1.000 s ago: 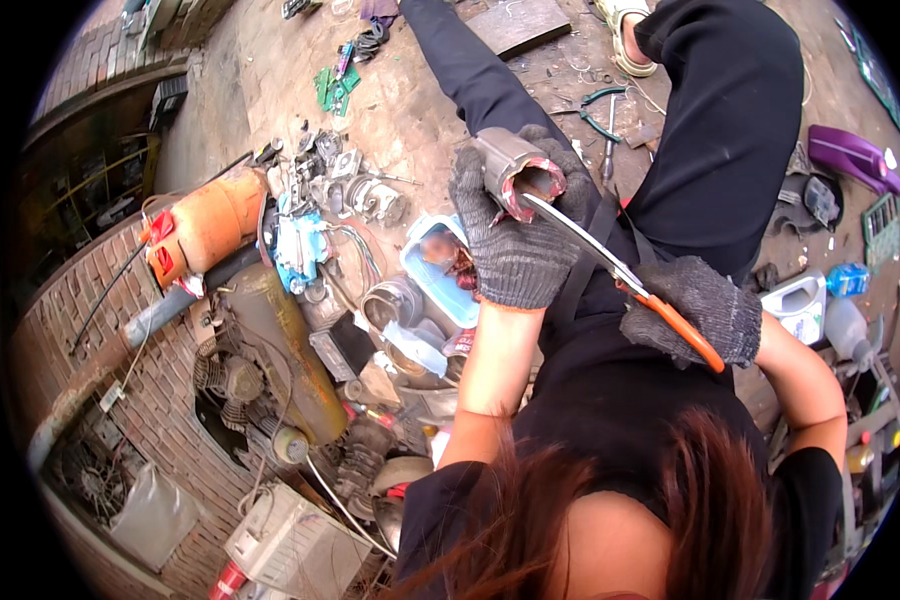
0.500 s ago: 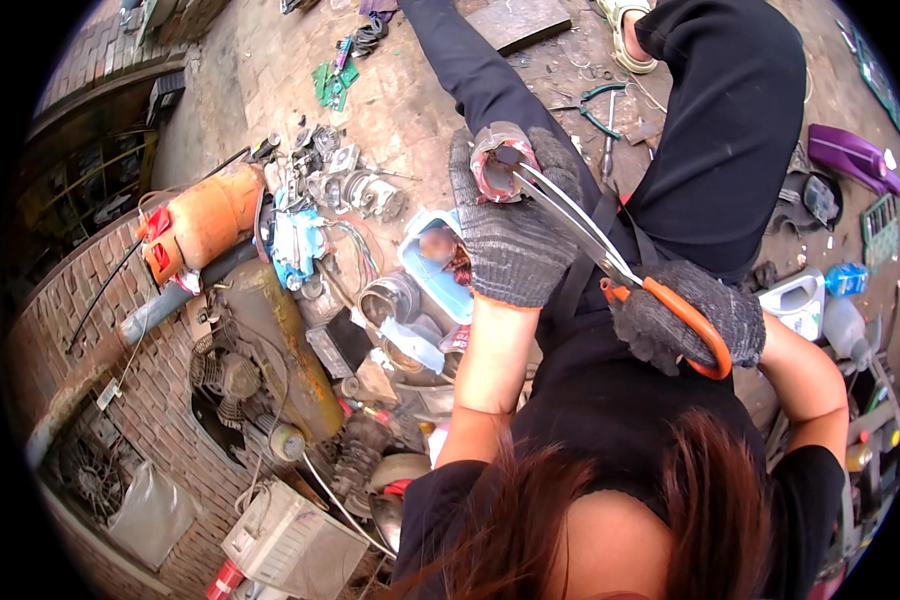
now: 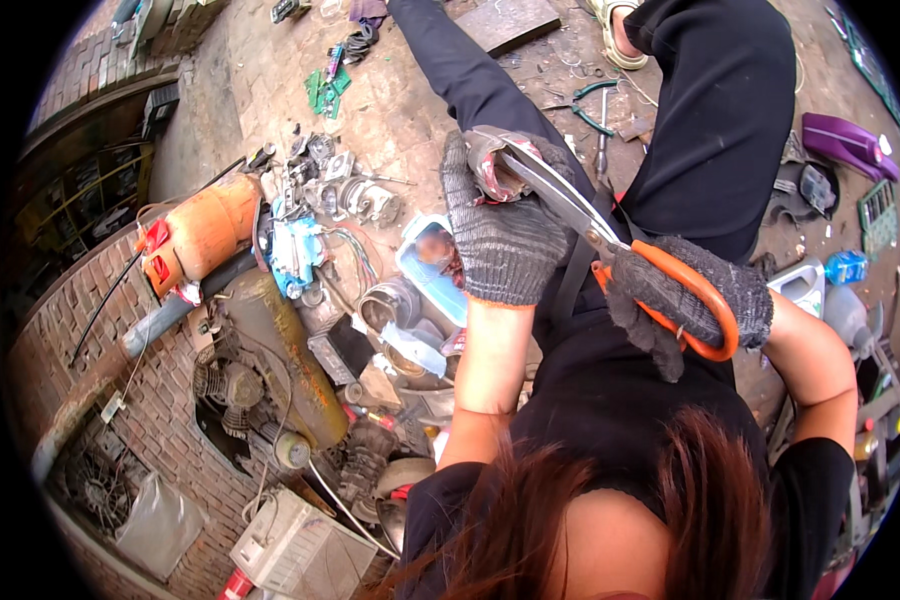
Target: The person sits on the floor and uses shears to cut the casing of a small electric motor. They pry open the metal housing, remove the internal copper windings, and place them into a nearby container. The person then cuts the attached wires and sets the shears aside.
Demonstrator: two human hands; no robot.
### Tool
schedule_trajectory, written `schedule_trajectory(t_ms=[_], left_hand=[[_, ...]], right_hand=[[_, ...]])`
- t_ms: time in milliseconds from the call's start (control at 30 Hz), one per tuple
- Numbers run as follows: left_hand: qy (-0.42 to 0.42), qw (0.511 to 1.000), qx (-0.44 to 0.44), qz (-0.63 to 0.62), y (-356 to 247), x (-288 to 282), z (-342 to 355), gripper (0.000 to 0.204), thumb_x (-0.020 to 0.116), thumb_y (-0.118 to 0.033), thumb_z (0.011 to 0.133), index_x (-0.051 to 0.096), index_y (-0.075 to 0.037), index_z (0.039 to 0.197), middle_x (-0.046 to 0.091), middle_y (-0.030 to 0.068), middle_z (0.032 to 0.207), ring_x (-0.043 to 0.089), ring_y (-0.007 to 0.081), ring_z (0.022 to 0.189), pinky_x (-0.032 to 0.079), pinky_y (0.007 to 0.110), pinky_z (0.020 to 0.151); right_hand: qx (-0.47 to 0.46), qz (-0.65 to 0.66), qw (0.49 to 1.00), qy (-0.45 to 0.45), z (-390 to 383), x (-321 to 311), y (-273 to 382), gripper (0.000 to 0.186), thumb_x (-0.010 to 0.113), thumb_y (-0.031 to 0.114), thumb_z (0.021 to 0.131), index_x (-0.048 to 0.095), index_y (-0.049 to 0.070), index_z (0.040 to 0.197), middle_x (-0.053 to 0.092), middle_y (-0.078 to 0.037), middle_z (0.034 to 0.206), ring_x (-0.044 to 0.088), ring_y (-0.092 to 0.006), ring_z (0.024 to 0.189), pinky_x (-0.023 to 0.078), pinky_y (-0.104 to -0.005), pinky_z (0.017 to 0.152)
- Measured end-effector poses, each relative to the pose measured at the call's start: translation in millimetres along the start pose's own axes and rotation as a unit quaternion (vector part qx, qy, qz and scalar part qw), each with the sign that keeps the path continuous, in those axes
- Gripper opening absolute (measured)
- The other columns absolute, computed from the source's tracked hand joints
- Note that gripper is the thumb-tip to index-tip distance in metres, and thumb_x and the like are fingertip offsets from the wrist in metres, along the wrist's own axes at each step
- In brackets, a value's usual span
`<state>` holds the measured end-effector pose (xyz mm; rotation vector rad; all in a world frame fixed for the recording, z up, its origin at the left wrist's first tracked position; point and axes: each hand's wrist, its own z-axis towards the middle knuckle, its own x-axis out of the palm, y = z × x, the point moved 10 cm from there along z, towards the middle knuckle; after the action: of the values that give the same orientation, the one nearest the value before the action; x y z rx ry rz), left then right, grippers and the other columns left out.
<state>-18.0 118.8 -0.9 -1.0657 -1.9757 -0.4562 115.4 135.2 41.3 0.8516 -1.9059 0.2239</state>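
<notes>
My left hand (image 3: 505,235), in a dark grey knitted glove with an orange cuff, grips a short ring-shaped part (image 3: 485,160). The part looks greyish outside and reddish inside; its exact kind is unclear. In my right hand (image 3: 670,295), gloved in the same grey knit, are large scissors (image 3: 710,290) with orange handles. My fingers wrap round the handles, which stand somewhat apart. The long metal blades reach up and left to the ring, their tips at its opening. Whether they touch the inside cannot be seen.
Left of my left hand lie a light-blue tray (image 3: 432,285), scrap metal parts (image 3: 365,200) and an orange gas cylinder (image 3: 205,225). Ahead, between my legs, are green-handled pliers (image 3: 592,110). On the right stand a purple container (image 3: 840,145) and a blue-labelled bottle (image 3: 846,267).
My right hand has shifted slightly right and turned the scissors, showing more of the orange loop. The ring has tilted in my left hand, and the blades lie across its opening.
</notes>
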Motion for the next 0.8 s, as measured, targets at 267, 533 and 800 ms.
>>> schedule_trajectory(t_ms=[267,533,800], left_hand=[[-0.073,0.991,0.062,0.093,-16.6,-7.8,-5.0,0.034,0.055,-0.042,0.08,0.056,-0.009,0.081,0.06,0.0086,0.075,0.058,0.0236,0.07,0.049,0.039,0.072],[-0.043,0.974,0.123,0.186,-22.7,-1.5,-4.2,0.033,0.056,-0.04,0.081,0.056,-0.008,0.083,0.06,0.0078,0.071,0.06,0.0222,0.069,0.05,0.035,0.068],[-0.054,0.986,0.071,0.137,-18.9,4.8,-4.5,0.034,0.058,-0.041,0.079,0.055,-0.009,0.089,0.061,0.0093,0.077,0.06,0.0238,0.071,0.052,0.038,0.068]], right_hand=[[0.011,-0.057,0.998,-0.019,-4.7,1.2,9.9,0.031,0.053,0.031,0.087,0.051,0.001,0.091,0.055,-0.004,0.067,0.058,-0.0115,0.054,0.048,-0.0219,0.043],[-0.017,0.003,0.999,0.05,2.1,-5.9,5.1,0.032,0.06,0.017,0.082,0.05,-0.001,0.106,0.059,-0.005,0.08,0.06,-0.0126,0.067,0.051,-0.0247,0.054],[-0.025,-0.091,0.995,0.026,-12.5,-12.4,13.0,0.032,0.06,0.014,0.081,0.05,-0.001,0.108,0.059,-0.006,0.082,0.06,-0.0121,0.07,0.051,-0.0231,0.056]])
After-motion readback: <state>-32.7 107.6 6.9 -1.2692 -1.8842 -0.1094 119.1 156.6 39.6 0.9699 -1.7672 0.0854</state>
